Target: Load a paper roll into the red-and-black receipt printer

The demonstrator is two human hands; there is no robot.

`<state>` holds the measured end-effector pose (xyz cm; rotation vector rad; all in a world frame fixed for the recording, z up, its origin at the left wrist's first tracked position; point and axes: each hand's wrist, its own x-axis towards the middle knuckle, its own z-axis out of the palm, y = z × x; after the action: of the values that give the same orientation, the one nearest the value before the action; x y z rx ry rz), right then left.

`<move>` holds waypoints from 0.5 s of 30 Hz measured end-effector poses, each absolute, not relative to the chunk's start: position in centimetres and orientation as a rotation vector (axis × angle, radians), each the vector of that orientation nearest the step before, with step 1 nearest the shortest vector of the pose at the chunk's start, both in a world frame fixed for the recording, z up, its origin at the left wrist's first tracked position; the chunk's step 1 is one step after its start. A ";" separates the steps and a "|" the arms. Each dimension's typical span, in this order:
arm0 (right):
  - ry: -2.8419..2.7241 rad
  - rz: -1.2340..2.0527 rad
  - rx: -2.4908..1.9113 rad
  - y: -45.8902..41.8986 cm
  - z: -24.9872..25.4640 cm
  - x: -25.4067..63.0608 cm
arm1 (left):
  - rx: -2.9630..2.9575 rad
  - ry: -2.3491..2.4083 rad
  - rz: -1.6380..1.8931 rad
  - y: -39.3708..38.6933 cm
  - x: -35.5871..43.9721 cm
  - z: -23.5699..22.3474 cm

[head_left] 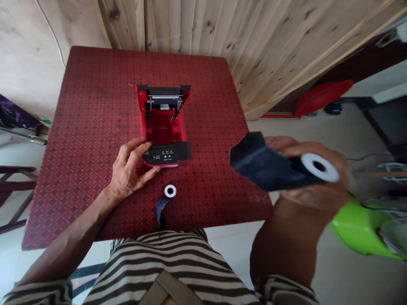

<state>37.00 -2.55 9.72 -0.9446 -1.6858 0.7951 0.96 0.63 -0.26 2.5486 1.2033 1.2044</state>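
A red and black label or receipt printer (163, 156) stands on the table with its lid (163, 94) raised and its red inner bay exposed. My left hand (129, 169) grips its front left corner, thumb along the front edge and fingers on the upper side. Off the table's right edge, close to the camera, my right hand (313, 154) is closed around a dark paper roll (319, 168) with a white end and a dark core. A loose dark strip hangs leftward from it. Just in front of the printer rests a smaller-looking, similar roll (170, 191), its dark tail trailing toward the near edge.
The table (104, 106) has a red patterned top and stands against a wooden plank wall (190, 29). A bright green bin or tub (359, 228) is on the floor at right. Part of a dark wooden chair (15, 195) shows at left.
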 end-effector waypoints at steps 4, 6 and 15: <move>-2.154 0.769 -1.007 0.6 13.1 32.2 | 2.551 1.193 1.213 0.6 1.0 -0.3; -2.301 0.575 -1.086 3.1 12.2 28.8 | 2.553 1.180 1.214 0.7 0.9 -0.2; -2.757 0.231 -1.543 7.1 9.7 21.9 | 2.526 1.184 1.215 0.3 1.2 -0.3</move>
<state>21.90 7.15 9.74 -1.5433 -2.7574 0.2315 1.23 0.34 -0.28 2.5256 1.1839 1.2152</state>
